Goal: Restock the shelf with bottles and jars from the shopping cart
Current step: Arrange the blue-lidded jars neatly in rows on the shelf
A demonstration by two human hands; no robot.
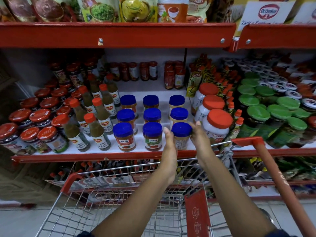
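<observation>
Both my hands hold one blue-lidded jar (181,132) that stands at the front right of a block of several blue-lidded jars (152,115) on the white shelf board (109,152). My left hand (169,146) presses its left side. My right hand (199,134) cups its right side, fingertips by the lid. The wire shopping cart (109,190) with red corners stands below my arms; its basket floor is partly hidden by my forearms, and I see no jars in the visible part.
Green chilli sauce bottles (95,120) and red-lidded jars (39,124) fill the shelf's left. Large white jam tubs with red lids (217,124) stand right beside the held jar, green-lidded jars (266,108) farther right. The cart's red handle (273,168) slants at right. A red shelf rail (119,35) runs overhead.
</observation>
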